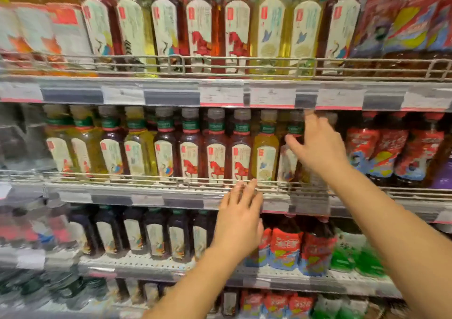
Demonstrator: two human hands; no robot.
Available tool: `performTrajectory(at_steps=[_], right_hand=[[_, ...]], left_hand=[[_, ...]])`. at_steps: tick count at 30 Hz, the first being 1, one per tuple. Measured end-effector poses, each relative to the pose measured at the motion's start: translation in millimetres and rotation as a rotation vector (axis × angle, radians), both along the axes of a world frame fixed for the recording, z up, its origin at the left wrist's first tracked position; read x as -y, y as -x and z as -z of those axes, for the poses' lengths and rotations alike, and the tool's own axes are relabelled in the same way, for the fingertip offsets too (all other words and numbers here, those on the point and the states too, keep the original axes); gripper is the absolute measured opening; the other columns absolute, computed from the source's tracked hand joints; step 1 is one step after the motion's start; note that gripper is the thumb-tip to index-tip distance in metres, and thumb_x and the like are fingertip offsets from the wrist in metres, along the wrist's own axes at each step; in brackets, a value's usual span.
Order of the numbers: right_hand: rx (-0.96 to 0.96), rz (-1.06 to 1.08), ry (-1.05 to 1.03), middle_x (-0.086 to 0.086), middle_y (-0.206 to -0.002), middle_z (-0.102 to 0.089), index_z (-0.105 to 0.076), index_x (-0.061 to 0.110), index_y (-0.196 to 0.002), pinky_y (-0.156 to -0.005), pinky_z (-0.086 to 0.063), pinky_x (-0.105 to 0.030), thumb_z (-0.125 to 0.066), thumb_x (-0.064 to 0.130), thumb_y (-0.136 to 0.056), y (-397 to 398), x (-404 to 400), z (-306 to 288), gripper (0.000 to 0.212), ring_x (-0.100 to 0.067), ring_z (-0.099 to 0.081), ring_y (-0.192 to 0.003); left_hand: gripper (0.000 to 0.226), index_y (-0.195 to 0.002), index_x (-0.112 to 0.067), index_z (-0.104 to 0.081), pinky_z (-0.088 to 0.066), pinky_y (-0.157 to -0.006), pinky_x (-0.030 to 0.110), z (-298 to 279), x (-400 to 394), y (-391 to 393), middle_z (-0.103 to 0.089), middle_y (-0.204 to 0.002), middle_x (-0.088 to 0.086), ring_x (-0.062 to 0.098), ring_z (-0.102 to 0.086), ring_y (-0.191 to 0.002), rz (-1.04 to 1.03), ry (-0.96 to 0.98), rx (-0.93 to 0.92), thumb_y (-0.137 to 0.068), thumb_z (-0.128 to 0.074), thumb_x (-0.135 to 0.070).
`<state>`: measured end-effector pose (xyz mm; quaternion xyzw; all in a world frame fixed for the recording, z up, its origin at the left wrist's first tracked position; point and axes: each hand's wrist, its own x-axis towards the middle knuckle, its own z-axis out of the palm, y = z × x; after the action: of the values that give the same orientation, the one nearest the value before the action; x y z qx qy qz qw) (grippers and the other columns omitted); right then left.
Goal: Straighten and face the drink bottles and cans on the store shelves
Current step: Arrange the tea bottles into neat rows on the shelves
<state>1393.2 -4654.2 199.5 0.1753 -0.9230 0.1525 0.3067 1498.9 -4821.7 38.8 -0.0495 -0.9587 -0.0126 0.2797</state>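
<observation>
Rows of tea bottles with white labels fill the middle shelf (156, 191), behind a wire rail. My right hand (318, 145) is raised in front of a dark bottle (287, 159) near the right end of that row, fingers spread and straight, thumb across the bottle's shoulder; whether it touches is unclear. To its left stands a yellow tea bottle (265, 155). My left hand (241, 218) hovers lower, fingers straight and pointing up at the wire rail and the shelf's price strip, holding nothing. Three red-horse-label bottles (215, 157) stand left of the yellow one.
The top shelf (146, 91) carries taller tea bottles behind its own rail. Red-labelled iced tea bottles (381, 152) stand right of my right hand. The lower shelf holds dark bottles (156, 235), red-labelled bottles (286, 245) and green ones (352, 255). The picture is blurred.
</observation>
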Motion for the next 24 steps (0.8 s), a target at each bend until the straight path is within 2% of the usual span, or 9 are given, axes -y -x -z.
performTrajectory(at_steps=[3,5,8,12,13,16,20,24], right_hand=[[0.066,0.053,0.063,-0.02,-0.105,-0.066,-0.051,0.005,-0.125,-0.069,-0.047,-0.039,-0.062,0.049,-0.095,7.6,13.2,-8.4,0.054,-0.043,-0.064,-0.095],[0.088,0.065,0.126,-0.018,-0.1,-0.066,-0.056,0.004,-0.117,-0.068,-0.045,-0.036,-0.066,0.044,-0.094,9.1,15.0,-13.8,0.047,-0.041,-0.064,-0.094],[0.05,0.102,0.103,-0.016,-0.1,-0.066,-0.059,0.008,-0.105,-0.068,-0.04,-0.035,-0.066,0.039,-0.094,3.7,15.5,-20.7,0.034,-0.039,-0.063,-0.096],[-0.004,0.006,0.13,-0.016,-0.114,-0.068,-0.048,0.015,-0.133,-0.071,-0.047,-0.04,-0.067,0.042,-0.094,-12.5,15.6,-6.9,0.051,-0.042,-0.065,-0.102],[-0.018,-0.044,0.139,-0.014,-0.114,-0.07,-0.046,0.018,-0.135,-0.071,-0.048,-0.04,-0.069,0.042,-0.093,-18.4,14.1,-1.4,0.053,-0.041,-0.066,-0.101],[0.004,-0.137,0.193,-0.012,-0.102,-0.073,-0.052,0.019,-0.125,-0.069,-0.048,-0.039,-0.077,0.043,-0.087,-36.3,5.2,4.8,0.052,-0.04,-0.067,-0.093],[-0.021,-0.187,0.209,-0.01,-0.086,-0.07,-0.057,0.019,-0.114,-0.071,-0.051,-0.045,-0.081,0.039,-0.084,-57.7,-12.3,5.1,0.044,-0.036,-0.064,-0.075],[-0.125,-0.226,0.275,-0.014,-0.097,-0.071,-0.058,0.017,-0.118,-0.078,-0.052,-0.047,-0.083,0.034,-0.082,-81.2,-25.2,-2.1,0.046,-0.04,-0.066,-0.085]], left_hand=[[0.057,-0.138,-0.018,-0.054,-0.037,-0.115,0.053,-0.5,-0.5,2.1,-0.032,-0.163,0.006,0.037,-0.032,-0.147,0.017,0.006,-0.016,-0.085,-0.063,-0.038],[0.055,-0.134,-0.018,-0.057,-0.039,-0.112,0.053,-0.3,0.6,2.3,-0.033,-0.162,0.006,0.037,-0.034,-0.146,0.02,0.017,-0.032,-0.083,-0.065,-0.037],[0.053,-0.129,-0.018,-0.061,-0.043,-0.109,0.053,1.7,1.9,5.1,-0.037,-0.16,0.007,0.037,-0.038,-0.144,0.027,0.033,-0.055,-0.08,-0.067,-0.038],[0.051,-0.127,-0.018,-0.063,-0.042,-0.109,0.053,2.7,2.5,4.9,-0.037,-0.161,0.007,0.037,-0.038,-0.144,0.016,0.014,-0.039,-0.08,-0.067,-0.038],[0.052,-0.129,-0.017,-0.062,-0.041,-0.11,0.054,1.6,2.8,3.7,-0.035,-0.162,0.007,0.038,-0.036,-0.145,0.016,0.01,-0.031,-0.081,-0.067,-0.038],[0.054,-0.138,-0.015,-0.054,-0.032,-0.117,0.057,-1.5,3.3,0.6,-0.021,-0.167,0.008,0.038,-0.022,-0.152,0.031,-0.006,0.025,-0.089,-0.061,-0.035],[0.052,-0.14,-0.012,-0.051,-0.026,-0.118,0.058,-7.3,-1.9,-2.1,-0.014,-0.169,0.007,0.038,-0.013,-0.153,0.022,-0.003,0.066,-0.092,-0.059,-0.031],[0.05,-0.138,-0.012,-0.054,-0.027,-0.118,0.057,-7.7,-4.4,-2.4,-0.016,-0.168,0.007,0.038,-0.015,-0.152,0.013,0.002,0.055,-0.091,-0.06,-0.03]])
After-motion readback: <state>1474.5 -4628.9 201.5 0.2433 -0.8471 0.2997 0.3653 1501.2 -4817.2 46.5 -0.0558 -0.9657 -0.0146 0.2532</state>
